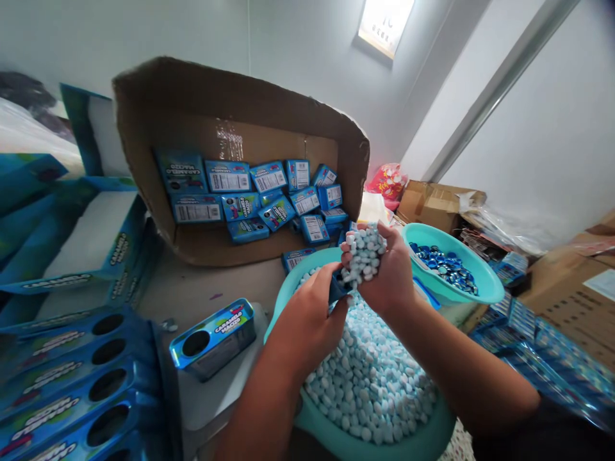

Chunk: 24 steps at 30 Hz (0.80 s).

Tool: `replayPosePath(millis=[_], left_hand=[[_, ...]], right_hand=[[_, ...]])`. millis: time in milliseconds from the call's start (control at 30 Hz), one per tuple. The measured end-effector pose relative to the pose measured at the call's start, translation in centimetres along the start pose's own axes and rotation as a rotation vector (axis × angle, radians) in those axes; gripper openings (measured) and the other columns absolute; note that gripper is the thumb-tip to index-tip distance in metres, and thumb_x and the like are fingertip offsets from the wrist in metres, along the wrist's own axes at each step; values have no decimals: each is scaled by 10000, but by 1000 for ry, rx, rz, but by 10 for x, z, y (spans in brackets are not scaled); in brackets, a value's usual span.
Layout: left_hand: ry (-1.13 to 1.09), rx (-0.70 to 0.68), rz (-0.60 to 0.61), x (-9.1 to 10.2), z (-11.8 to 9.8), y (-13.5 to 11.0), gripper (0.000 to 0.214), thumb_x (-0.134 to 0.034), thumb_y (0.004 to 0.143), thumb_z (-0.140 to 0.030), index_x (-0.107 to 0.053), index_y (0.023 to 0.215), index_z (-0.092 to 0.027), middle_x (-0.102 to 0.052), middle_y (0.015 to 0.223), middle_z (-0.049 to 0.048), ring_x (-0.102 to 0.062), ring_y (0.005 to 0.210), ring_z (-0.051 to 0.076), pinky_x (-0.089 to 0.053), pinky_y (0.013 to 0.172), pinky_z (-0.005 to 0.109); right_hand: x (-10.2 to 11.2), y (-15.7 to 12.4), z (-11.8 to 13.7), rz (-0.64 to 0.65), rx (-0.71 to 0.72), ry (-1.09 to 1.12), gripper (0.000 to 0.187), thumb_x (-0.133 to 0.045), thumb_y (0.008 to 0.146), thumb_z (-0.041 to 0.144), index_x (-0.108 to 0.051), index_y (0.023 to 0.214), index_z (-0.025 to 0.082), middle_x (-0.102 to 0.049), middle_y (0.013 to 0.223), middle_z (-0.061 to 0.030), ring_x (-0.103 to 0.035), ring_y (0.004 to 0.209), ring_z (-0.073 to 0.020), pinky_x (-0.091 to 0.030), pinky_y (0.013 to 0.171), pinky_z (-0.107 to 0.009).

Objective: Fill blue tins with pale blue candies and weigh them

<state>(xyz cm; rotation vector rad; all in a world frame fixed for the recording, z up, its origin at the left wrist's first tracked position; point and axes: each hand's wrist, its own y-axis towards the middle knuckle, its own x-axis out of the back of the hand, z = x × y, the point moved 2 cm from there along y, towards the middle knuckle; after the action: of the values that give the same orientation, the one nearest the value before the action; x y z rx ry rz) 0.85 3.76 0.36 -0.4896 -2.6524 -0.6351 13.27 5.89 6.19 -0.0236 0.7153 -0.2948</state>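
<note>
A heap of pale blue candies (368, 253) rests in my right hand (391, 275), which is cupped and tilted. My left hand (307, 320) grips a small dark blue container (339, 287) just below it, mostly hidden by my fingers. Some candies lie at the container's mouth, between the two hands. Both hands are over a turquoise basin (331, 442) full of the same candies. To the left, a blue tin (214, 339) with a round hole in its top and "Caramelo Macizo" lettering stands on a pale, flat surface (211, 397).
Behind my hands, a cardboard box (240, 96) lies with its opening towards me, holding several blue tins. At right, a second turquoise basin (492, 282) contains shiny blue round pieces (446, 266). A row of holed blue tins (72, 390) stands front left, below display cartons (96, 243).
</note>
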Motion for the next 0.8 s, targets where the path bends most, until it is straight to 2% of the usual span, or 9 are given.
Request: replayPosePath(millis=[367,533,800], left_hand=[[-34,-46,37,2,1,-2,416,-542,944,-241,-457,1351,-240,-594,1334,51,-559,1216,229,-464,1011,393],[-41,-28,39,3,0,-2,418,-547,942,-235,-456,1349,-231,-589,1335,60,-555,1218,229,-459,1010,394],[-35,-38,41,2,1,-1,391,-557,950,-292,-484,1328,-227,-614,1287,65,-572,1178,230,-464,1002,390]], right_hand=[[1,-2,0,-47,45,-51,175,-559,803,335,-613,821,170,-615,669,-8,-629,614,-140,-521,548,-220],[3,1,0,-46,64,-85,195,-556,821,344,-630,840,164,-624,689,-12,-630,637,-138,-523,573,-227],[3,0,0,-5,8,-54,189,-574,826,332,-635,818,154,-618,678,-20,-622,639,-142,-528,583,-227]])
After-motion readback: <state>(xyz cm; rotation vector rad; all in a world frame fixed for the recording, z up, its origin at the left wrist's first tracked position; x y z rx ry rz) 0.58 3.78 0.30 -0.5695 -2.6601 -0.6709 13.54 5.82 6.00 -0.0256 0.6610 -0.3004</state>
